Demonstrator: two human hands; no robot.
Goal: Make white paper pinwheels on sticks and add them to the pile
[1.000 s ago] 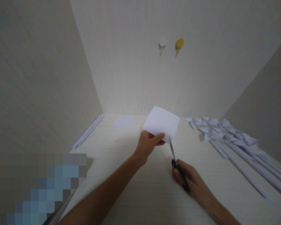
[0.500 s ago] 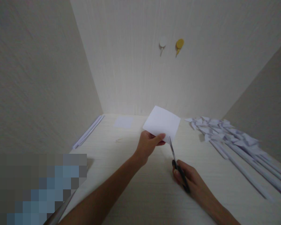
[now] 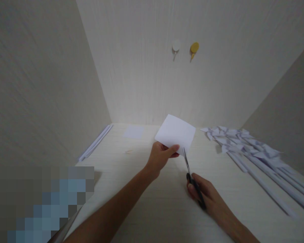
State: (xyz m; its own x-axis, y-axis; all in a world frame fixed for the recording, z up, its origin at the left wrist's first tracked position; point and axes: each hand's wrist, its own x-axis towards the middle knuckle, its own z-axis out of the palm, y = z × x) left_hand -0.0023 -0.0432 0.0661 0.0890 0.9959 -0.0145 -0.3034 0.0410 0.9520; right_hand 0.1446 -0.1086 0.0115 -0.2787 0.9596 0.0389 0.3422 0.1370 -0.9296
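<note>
A square sheet of white paper [image 3: 176, 132] is pinched at its near edge by my left hand [image 3: 162, 155], thumb on top. My right hand [image 3: 205, 192] grips a pair of scissors [image 3: 195, 189] by the black handles. Their metal blades point away from me and meet the paper's near right corner, just right of my left thumb. Whether the blades have cut into the sheet is too fine to make out. The paper is held above the pale table [image 3: 147, 209].
Several paper pinwheels [image 3: 235, 141] on rolled paper sticks [image 3: 263, 190] lie at the right. At the left are rolled paper sticks [image 3: 96, 142]; another paper square [image 3: 133, 131] lies at the back, with small thin sticks [image 3: 129, 152] nearer. White [image 3: 176, 46] and yellow [image 3: 194, 48] hooks hang on the wall.
Almost nothing differs. Both hands, the paper and the scissors stay in nearly the same place, with only a very slight shift in view.
</note>
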